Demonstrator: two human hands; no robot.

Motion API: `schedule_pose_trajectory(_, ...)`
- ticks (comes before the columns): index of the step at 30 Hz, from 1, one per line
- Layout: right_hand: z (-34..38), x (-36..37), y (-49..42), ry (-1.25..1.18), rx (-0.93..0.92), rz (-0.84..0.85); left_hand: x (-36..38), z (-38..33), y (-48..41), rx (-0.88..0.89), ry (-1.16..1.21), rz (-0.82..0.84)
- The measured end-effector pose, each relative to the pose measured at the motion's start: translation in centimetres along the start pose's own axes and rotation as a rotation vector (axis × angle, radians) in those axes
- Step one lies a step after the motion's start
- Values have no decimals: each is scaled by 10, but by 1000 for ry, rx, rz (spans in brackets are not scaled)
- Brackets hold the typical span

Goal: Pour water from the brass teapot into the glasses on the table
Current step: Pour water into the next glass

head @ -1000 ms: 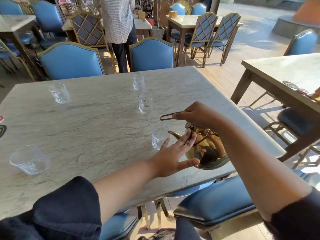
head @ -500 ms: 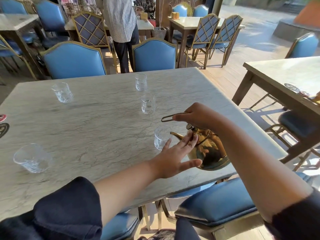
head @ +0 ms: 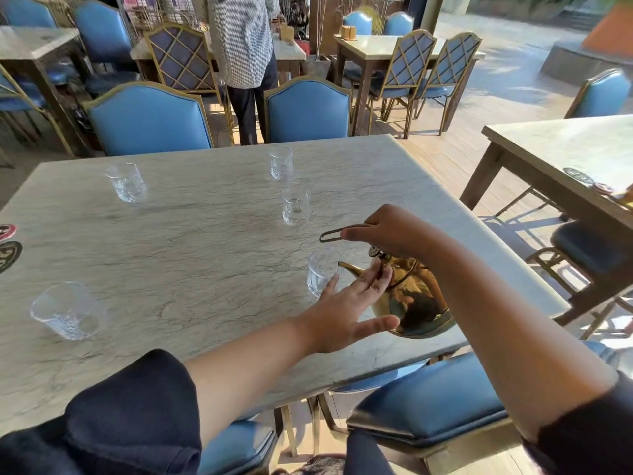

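Note:
A shiny brass teapot (head: 412, 303) hangs over the right part of the marble table (head: 191, 255), tilted so its spout points left at a clear glass (head: 320, 273). My right hand (head: 394, 229) is shut on the teapot's wire handle above the lid. My left hand (head: 346, 313) is open, its fingers spread and resting against the teapot's lid and side. Further glasses stand on the table: one just beyond (head: 296, 206), one at the far middle (head: 281, 163), one far left (head: 127, 182), one near left (head: 66, 310).
Blue padded chairs (head: 147, 120) line the far edge and sit below the near edge (head: 428, 402). A standing person (head: 243, 60) is behind the far chairs. Another table (head: 568, 156) stands to the right, and coasters (head: 8, 248) lie at the left edge.
The view has shifted slightly. The teapot and both hands hold nearly the same pose beside the near glass.

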State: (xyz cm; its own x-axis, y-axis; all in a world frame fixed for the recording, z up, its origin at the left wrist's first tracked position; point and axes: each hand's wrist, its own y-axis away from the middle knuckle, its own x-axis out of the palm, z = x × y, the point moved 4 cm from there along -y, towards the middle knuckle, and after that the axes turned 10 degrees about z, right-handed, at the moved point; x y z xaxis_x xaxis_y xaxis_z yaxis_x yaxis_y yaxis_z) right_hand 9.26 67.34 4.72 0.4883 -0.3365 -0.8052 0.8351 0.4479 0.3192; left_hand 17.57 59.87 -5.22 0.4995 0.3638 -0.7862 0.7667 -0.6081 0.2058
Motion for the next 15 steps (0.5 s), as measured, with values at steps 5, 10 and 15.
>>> schedule_pose_trajectory(5,1,1,1,3,1,3,0,0,-1,1,-3,0)
schedule_pose_trajectory(10,0,0,0,4,5,9,0,-1,-1,-2,1,1)
schedule_pose_trajectory(15,-1,-1,0,5,-3,9,0,0,-2,-13,-8,0)
